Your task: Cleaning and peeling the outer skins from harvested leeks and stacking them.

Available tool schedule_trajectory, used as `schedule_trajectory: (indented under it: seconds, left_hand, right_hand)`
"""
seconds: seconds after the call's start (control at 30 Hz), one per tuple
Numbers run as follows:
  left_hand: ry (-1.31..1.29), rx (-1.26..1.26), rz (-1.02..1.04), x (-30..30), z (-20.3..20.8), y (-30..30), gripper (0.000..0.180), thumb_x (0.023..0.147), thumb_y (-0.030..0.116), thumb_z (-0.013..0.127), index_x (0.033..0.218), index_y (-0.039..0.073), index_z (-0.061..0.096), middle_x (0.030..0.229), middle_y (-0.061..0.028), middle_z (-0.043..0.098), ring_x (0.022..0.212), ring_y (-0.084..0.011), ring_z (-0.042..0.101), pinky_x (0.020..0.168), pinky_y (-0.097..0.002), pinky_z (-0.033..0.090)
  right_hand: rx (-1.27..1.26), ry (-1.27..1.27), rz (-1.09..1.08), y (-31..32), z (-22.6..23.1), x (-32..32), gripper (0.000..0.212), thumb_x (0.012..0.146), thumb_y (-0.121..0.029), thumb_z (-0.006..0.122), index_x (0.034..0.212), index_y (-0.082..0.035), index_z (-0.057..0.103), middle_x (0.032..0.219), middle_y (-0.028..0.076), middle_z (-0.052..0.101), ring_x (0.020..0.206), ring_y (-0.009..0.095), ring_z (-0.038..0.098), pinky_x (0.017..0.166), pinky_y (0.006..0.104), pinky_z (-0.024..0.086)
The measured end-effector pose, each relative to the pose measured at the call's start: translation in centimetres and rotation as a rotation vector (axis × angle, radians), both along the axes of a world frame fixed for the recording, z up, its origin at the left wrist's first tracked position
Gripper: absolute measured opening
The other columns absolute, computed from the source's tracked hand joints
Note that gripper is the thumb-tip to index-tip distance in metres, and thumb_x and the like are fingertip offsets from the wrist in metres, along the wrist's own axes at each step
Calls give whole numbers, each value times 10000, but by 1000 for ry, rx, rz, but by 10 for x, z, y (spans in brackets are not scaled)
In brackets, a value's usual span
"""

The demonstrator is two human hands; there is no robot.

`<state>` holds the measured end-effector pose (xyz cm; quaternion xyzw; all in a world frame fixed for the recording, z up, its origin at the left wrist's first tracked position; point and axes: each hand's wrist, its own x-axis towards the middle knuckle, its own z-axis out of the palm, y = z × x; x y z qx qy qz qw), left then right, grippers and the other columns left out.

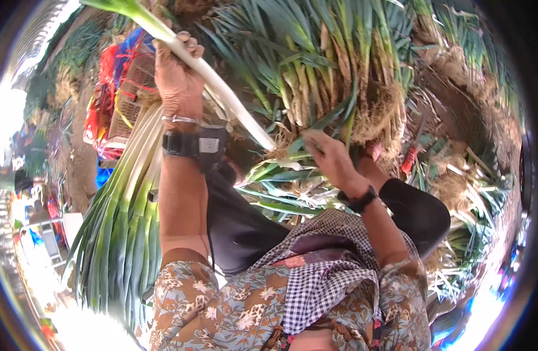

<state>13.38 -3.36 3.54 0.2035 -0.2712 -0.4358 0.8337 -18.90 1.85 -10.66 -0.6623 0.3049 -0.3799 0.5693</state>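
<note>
My left hand (pixel 178 76) is closed around a single leek (pixel 222 93). Its green top points up and to the left, while its pale stalk slants down to a root end near the middle of the view. Close to that root end is my right hand (pixel 333 158), smeared by motion, so I cannot tell how its fingers are set. Loose green leaves and peelings (pixel 286 187) lie just below it. A large heap of leeks (pixel 333 64) with soil-stained stalks and roots stands beyond both hands. Left of my forearm lies a bundle of leeks (pixel 125 210) with clean white stalks.
Behind the clean bundle is a basket (pixel 128 93) with red and blue material around it. A red-handled tool (pixel 409 159) lies to the right of my knee. More leeks (pixel 482 64) with tangled roots line the far right, and trimmings (pixel 456 187) cover the ground there.
</note>
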Motion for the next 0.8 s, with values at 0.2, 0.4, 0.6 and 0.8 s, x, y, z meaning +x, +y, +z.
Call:
schedule_trajectory:
  seconds: [0.2,0.4,0.6,0.8]
  left_hand:
    - [-22,63,-189,29,1,9,436,987,400,473,1179,9,498,775,-35,467,631,-116,394,554,-244,352]
    - [-44,320,1,22,-18,10,400,1003,394,451,1078,8,520,672,-4,432,516,-87,339,458,-225,290]
    - [21,443,23,14,-50,1,415,993,431,452,1042,23,514,666,1,427,504,-87,346,456,-225,299]
    - [-84,418,165,112,-2,22,403,999,448,423,903,58,456,636,8,411,503,-92,363,451,-221,327]
  right_hand:
    - [-386,433,271,32,50,72,244,924,-253,593,897,-36,485,677,134,581,608,322,608,539,388,473]
    - [-400,390,99,65,59,23,259,944,-268,563,784,-77,491,578,102,518,488,263,544,467,397,415]
    - [-293,521,111,87,85,-41,239,876,-176,647,725,-49,512,588,148,499,513,326,528,491,411,405]
    - [-242,570,306,121,95,-158,106,840,-107,652,795,-43,582,665,126,569,596,306,583,551,406,447]
